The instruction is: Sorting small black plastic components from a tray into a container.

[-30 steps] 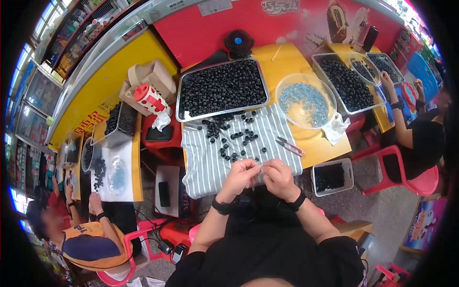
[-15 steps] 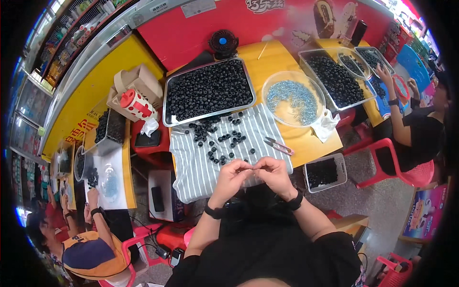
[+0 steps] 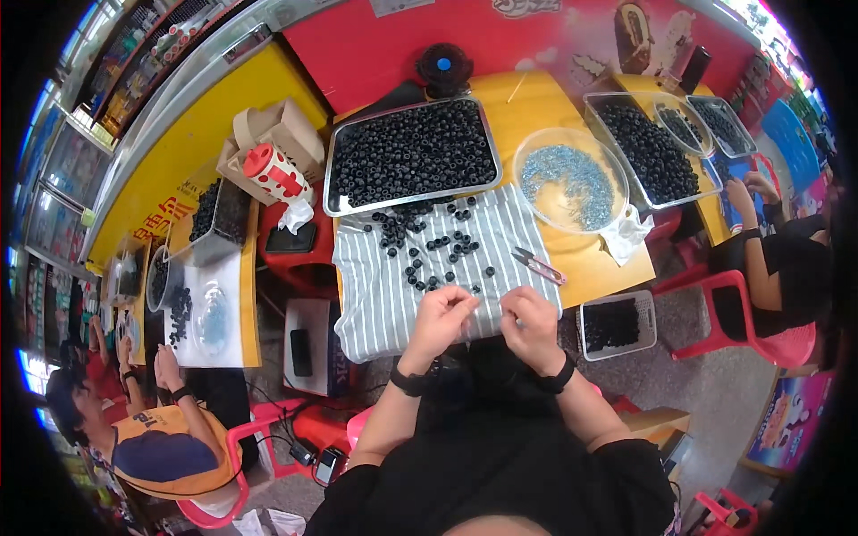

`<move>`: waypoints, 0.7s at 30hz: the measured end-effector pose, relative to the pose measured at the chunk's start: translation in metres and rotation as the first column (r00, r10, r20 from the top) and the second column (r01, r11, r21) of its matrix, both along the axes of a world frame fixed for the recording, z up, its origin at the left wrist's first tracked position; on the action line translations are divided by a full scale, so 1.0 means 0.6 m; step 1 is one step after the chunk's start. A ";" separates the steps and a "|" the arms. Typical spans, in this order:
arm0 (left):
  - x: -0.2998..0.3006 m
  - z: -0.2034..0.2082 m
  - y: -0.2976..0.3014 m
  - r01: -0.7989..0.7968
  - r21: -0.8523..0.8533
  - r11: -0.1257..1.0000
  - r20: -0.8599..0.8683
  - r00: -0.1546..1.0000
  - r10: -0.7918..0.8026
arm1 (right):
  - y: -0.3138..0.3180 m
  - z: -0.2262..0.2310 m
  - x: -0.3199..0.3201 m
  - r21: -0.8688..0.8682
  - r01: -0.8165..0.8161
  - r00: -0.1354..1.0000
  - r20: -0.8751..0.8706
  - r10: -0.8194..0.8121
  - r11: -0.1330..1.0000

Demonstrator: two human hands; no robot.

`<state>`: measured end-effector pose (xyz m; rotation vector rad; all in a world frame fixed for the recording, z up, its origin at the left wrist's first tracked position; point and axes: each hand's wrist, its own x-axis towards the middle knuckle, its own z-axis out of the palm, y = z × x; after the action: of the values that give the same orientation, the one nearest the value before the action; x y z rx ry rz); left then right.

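Observation:
My left hand is closed in a pinch above the near edge of a grey-and-white striped cloth. A short gap to its right, my right hand has its fingers pressed together too. Whatever either pinch holds is too small to make out. Just beyond my fingers, several small black round pieces with holes lie scattered on the cloth. Thread snips with pinkish-red handles rest on the cloth beyond my right hand.
A metal tray heaped with black pieces stands at the back; a clear bowl of pale blue bits sits right of it. A small black fan is behind. A white basket stands lower right. People sit at tables on both sides.
My hands, which were touching at the fingertips, have moved apart, the right one to the right. The whole view has shifted slightly. The person on the right has lowered their hands.

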<state>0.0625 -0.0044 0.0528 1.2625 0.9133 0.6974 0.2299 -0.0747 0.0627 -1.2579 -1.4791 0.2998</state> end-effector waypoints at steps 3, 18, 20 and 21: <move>0.016 -0.006 0.009 -0.102 0.380 0.919 -0.149 0.974 0.170 | 0.022 0.001 0.017 -0.006 0.097 0.970 0.226 -0.093 0.995; 0.074 0.019 0.024 0.110 0.763 0.637 -0.368 0.884 0.289 | 0.017 0.004 0.021 -0.134 0.136 0.581 0.814 0.031 0.982; 0.082 0.013 0.028 0.162 0.763 0.626 -0.434 0.845 0.312 | 0.018 0.005 0.022 -0.132 0.142 0.591 0.807 0.023 0.981; 0.085 0.012 0.027 0.186 0.762 0.621 -0.461 0.829 0.317 | 0.017 0.001 0.022 -0.128 0.142 0.607 0.795 0.016 0.982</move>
<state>0.1138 0.0121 0.0599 2.3442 1.1872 0.8455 0.2428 -0.0646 0.0632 -1.7081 -2.1916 -0.2435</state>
